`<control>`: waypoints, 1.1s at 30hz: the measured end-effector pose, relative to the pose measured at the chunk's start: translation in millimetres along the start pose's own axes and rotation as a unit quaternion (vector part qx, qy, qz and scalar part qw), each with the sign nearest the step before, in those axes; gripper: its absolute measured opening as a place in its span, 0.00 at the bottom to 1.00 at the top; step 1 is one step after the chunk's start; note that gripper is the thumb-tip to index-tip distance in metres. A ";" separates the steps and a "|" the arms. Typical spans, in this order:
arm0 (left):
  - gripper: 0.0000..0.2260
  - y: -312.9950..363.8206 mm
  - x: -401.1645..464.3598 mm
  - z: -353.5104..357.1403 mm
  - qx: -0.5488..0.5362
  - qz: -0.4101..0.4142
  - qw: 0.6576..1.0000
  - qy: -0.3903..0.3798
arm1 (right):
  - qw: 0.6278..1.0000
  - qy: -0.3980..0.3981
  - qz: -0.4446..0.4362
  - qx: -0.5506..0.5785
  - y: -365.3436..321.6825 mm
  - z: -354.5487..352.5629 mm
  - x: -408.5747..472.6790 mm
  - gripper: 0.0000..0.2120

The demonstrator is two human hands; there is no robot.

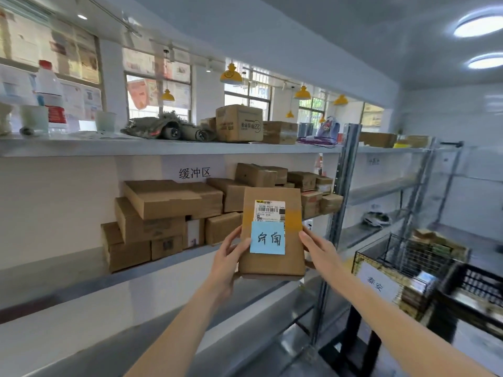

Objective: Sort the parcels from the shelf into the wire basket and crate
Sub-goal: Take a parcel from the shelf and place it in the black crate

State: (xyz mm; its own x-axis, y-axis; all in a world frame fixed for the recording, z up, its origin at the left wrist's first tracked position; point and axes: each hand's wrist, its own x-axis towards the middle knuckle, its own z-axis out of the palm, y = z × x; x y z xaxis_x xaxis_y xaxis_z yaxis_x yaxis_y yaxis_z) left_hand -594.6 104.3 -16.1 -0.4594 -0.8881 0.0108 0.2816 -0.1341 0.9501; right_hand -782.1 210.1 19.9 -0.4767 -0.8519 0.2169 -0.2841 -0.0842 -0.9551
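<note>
A flat brown cardboard parcel [294, 257] is held upright in front of the shelf, with a white shipping label and a blue sticky note with handwriting on its face. My left hand [227, 257] grips its left edge and my right hand [318, 250] grips its right edge. Behind it, several brown parcels [163, 210] are stacked on the middle shelf [62, 273]. At the lower right stands a wire basket [386, 268] with a white paper sign, holding some parcels. A black plastic crate [473, 289] sits right beside it.
The top shelf [163, 146] carries more boxes, a bottle, cups and a crumpled grey bundle. A metal upright post [340, 202] divides this shelf from a mostly bare rack on the right. The basket rests on a black stand.
</note>
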 end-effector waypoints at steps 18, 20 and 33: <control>0.29 -156.5 170.5 419.3 0.120 -0.075 0.954 -0.263 | 0.974 0.209 0.068 -0.055 147.9 -416.0 80.7 0.21; 0.29 -176.8 183.6 468.6 0.121 -0.085 0.948 -0.280 | 0.967 0.233 0.075 -0.071 165.3 -463.6 86.1 0.22; 0.19 -293.3 282.8 697.1 0.138 -0.145 0.901 -0.385 | 0.915 0.338 0.172 -0.139 264.0 -670.0 124.1 0.25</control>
State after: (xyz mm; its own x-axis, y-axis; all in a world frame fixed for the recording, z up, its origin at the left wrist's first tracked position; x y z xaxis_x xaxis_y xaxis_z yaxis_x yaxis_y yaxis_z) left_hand -1394.4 198.9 -74.4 -0.9582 -0.2503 -0.1385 -0.1161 -0.1024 0.9880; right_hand -1473.6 428.5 -70.2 -0.9564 -0.2814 0.0780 -0.1764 0.3440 -0.9223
